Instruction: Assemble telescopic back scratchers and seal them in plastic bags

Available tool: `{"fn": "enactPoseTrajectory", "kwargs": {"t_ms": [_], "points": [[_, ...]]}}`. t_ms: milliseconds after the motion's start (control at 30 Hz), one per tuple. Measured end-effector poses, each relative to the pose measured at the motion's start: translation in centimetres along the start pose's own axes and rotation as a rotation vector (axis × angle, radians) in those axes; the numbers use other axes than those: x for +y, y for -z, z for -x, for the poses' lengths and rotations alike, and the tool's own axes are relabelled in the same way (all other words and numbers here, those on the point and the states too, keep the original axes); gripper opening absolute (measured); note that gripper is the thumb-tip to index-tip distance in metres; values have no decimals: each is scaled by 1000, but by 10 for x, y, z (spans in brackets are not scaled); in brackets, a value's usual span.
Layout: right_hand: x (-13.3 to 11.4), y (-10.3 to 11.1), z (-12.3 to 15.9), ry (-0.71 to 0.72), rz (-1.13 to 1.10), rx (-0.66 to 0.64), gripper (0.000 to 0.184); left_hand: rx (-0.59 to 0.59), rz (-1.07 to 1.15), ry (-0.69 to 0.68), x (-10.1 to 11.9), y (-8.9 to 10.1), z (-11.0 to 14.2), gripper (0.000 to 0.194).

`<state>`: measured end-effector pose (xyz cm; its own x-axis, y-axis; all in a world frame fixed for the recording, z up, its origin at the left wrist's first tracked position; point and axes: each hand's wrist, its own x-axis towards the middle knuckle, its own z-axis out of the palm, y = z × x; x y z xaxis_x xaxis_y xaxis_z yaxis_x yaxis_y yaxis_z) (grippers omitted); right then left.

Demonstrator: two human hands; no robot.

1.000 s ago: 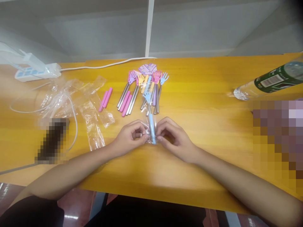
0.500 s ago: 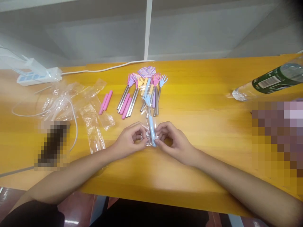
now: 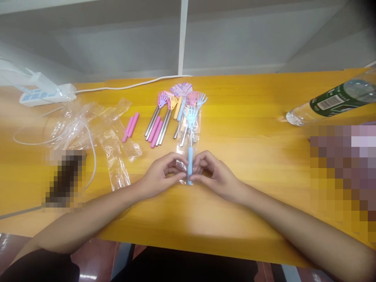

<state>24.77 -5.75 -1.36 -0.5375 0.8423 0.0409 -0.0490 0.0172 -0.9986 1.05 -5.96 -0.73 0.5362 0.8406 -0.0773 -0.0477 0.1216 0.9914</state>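
My left hand and my right hand meet at the middle of the yellow table, both pinching the lower end of a clear sleeve that wraps a blue back scratcher. Its blue hand-shaped head points away from me. Just beyond it lies a pile of back scratchers with pink, yellow and blue heads and steel shafts. Two loose pink handles lie left of the pile.
Several clear plastic sleeves are spread at the left, over a white cable. A white power strip sits at the far left edge. A plastic bottle lies at the right, with blurred patches below it and at the left.
The wrapped blue back scratcher has tilted up, its head now raised over the pile. Both hands stayed pinched at its lower end.
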Motion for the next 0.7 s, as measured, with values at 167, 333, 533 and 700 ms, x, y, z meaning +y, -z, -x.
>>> {"fn": "enactPoseTrajectory", "kwargs": {"t_ms": [167, 333, 533, 700], "points": [[1, 0, 2, -29, 35, 7, 36, 30, 6, -66, -2, -3, 0, 37], [5, 0, 5, 2, 43, 14, 32, 47, 116, -66, -4, -4, -3, 51], [6, 0, 5, 1, -9, 42, 37, 151, 149, 72, 5, -5, -2, 58], [-2, 3, 0, -103, -93, 33, 48, 216, 140, 108, 5, -5, -1, 63]]}}
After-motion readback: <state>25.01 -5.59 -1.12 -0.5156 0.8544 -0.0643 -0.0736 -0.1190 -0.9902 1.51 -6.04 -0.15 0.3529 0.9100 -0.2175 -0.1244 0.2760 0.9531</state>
